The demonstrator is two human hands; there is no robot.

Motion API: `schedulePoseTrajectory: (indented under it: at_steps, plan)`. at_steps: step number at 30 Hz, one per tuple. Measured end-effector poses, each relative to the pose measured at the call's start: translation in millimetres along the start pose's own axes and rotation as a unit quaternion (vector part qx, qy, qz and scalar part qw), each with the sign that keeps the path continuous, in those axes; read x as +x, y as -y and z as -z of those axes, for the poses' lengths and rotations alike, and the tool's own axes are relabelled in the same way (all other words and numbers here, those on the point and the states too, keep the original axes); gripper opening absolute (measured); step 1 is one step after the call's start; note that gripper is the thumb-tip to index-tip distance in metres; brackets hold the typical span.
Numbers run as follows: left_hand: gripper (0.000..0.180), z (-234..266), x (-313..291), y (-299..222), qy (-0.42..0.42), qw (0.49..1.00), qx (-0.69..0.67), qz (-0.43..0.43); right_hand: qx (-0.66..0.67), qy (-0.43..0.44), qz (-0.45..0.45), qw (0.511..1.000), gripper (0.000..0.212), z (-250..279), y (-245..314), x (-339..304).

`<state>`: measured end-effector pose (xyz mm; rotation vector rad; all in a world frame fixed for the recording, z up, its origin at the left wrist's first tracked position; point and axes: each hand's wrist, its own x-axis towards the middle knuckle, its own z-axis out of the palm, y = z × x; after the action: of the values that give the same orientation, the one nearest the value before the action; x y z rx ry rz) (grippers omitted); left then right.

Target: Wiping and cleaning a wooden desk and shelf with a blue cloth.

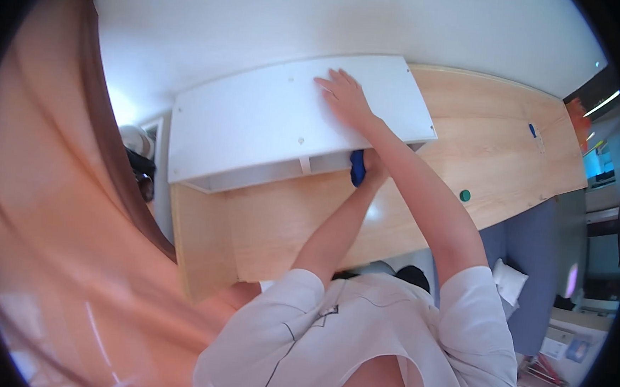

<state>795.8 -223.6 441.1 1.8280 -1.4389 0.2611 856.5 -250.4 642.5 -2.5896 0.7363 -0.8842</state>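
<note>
**Blue cloth at the shelf's open front, other palm on top**

The white shelf unit stands along the far edge of the wooden table, towards its left end. The left hand is at the unit's open front, right of the divider, apparently closed round a blue cloth; its fingertips are hidden, so how firmly they grip cannot be told. Nor is it clear whether the cloth touches a panel. The right hand lies on the unit's top, fingers spread apart and holding nothing.

To work well here, the right palm should press flat and evenly, so the unit does not slide toward the table's far edge. The cloth is best held bunched, with no loose corner to snag on the divider. The right forearm crosses above the left hand and probably blocks the view of it; swinging that elbow outward would help. The green cap, near the table's near edge, seems safely clear of both arms.
</note>
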Motion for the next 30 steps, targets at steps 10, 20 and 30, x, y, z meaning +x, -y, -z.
schedulePoseTrajectory:
  at_steps: [10,20,30]
  plan:
    - [0.037,75,18,-7,0.155,0.960,0.228,0.042,0.039,0.015,-0.148,0.988,0.031,327,-204,-135]
    - [0.040,22,23,-73,0.051,0.967,0.223,0.115,0.208,-0.136,-0.402,0.881,0.019,304,-422,-482]
    - [0.052,42,33,-111,0.223,0.876,0.330,0.272,0.334,-0.040,-0.692,0.639,0.031,249,-337,-742]
